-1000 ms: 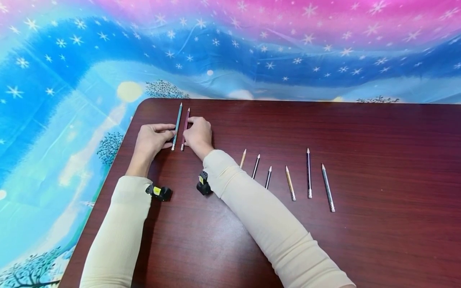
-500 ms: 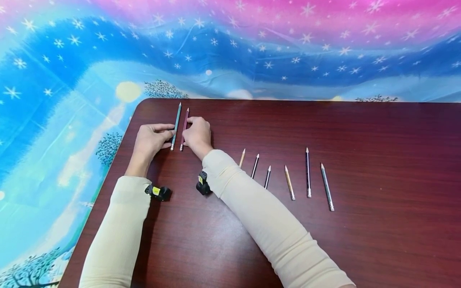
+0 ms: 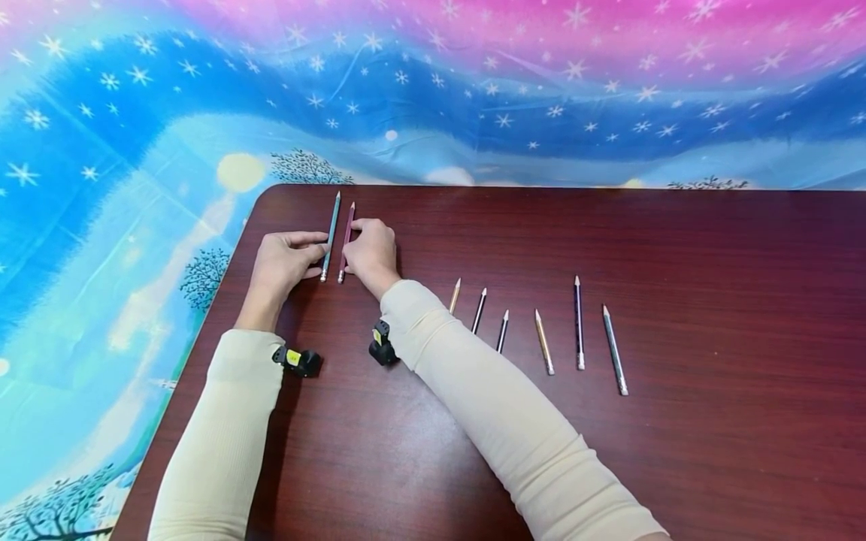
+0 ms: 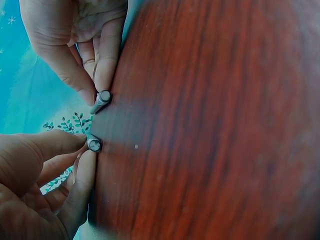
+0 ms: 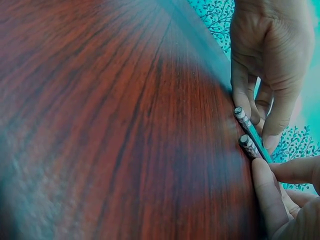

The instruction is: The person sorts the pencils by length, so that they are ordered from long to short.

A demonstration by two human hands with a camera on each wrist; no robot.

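At the table's far left corner, two pencils lie side by side, with tips pointing away and eraser ends toward me. My left hand point(image 3: 286, 261) pinches the teal pencil point(image 3: 333, 225) between thumb and fingers. Just to its right, my right hand point(image 3: 372, 252) pinches the maroon pencil point(image 3: 349, 229), which is slightly shorter. A narrow gap separates the two. From the left wrist, the metal-banded end of the teal pencil point(image 4: 94, 145) shows below that of the maroon pencil point(image 4: 103, 96). In the right wrist view, the teal pencil's green shaft point(image 5: 256, 136) runs beside the maroon pencil's end point(image 5: 248, 144).
Several more pencils lie spread to the right, among them a gold pencil point(image 3: 544, 343), a dark pencil point(image 3: 579, 323) and a grey pencil point(image 3: 615, 350). My right sleeve point(image 3: 473, 376) hides the lower ends of others. A patterned cloth point(image 3: 433, 83) hangs behind the brown table point(image 3: 744, 361).
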